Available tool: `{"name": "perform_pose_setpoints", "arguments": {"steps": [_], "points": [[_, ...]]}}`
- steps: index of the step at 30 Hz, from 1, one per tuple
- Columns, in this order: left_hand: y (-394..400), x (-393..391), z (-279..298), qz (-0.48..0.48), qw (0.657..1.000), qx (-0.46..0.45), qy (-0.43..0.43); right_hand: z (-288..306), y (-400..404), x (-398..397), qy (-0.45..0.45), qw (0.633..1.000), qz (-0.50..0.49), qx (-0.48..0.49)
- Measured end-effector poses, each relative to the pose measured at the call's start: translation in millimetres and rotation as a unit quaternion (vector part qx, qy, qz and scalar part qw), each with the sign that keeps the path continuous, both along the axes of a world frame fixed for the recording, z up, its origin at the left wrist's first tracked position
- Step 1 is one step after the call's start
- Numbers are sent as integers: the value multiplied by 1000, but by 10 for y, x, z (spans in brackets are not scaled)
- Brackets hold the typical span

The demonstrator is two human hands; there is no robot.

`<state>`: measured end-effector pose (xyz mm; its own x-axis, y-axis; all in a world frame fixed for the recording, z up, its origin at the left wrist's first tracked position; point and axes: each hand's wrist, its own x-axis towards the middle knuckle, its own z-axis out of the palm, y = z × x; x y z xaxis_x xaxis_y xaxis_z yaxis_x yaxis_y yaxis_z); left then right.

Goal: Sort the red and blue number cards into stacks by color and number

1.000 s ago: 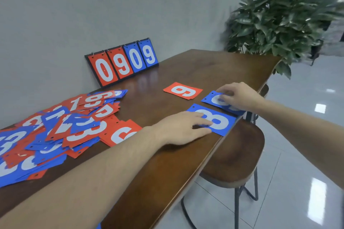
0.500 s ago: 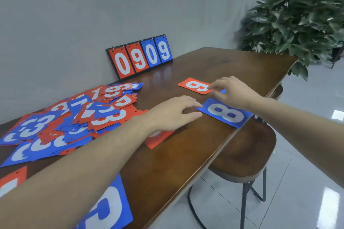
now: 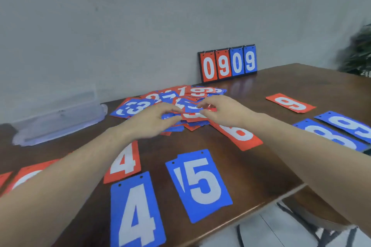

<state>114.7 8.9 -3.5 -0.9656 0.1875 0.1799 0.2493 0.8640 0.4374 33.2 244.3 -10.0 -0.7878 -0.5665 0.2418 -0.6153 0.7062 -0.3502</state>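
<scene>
- Two hands, left [image 3: 152, 120] and right [image 3: 224, 113], reached the pile [image 3: 180, 106]; whether either grip held a card, I couldn't tell.
- Cards looked thin, light, slippery: likely best pinched by an edge.

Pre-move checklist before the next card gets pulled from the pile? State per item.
1. Both hands at the mixed pile: ok; left hand, right hand.
2. One card singled out in a grip: cannot tell, blurred.
3. Blue 4 and blue 5 stack unobstructed: ok.
4. Red 4 unobstructed: not ok, left forearm partly covers it.
5. Red 9, blue 8, blue 9 lie apart: ok.
</scene>
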Motion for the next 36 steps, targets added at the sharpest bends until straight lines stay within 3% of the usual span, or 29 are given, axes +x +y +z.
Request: {"name": "perform_pose_setpoints", "arguments": {"steps": [9, 16, 25, 30, 36], "points": [[-775, 115, -183, 134, 991, 21, -2, -163, -773, -90, -14, 999, 40, -7], [-751, -244, -310, 160, 987, 18, -13, -248, -915, -443, 8, 999, -33, -42], [-913, -838, -401, 218, 972, -52, -75, -472, -984, -760, -13, 980, -66, 188], [-1103, -962, -468, 230, 963, -87, -108, -465, -941, -710, -12, 980, -16, 199], [-1168, -847, -496, 223, 960, -162, -47, -397, -963, -610, -5, 987, 44, 152]]}}
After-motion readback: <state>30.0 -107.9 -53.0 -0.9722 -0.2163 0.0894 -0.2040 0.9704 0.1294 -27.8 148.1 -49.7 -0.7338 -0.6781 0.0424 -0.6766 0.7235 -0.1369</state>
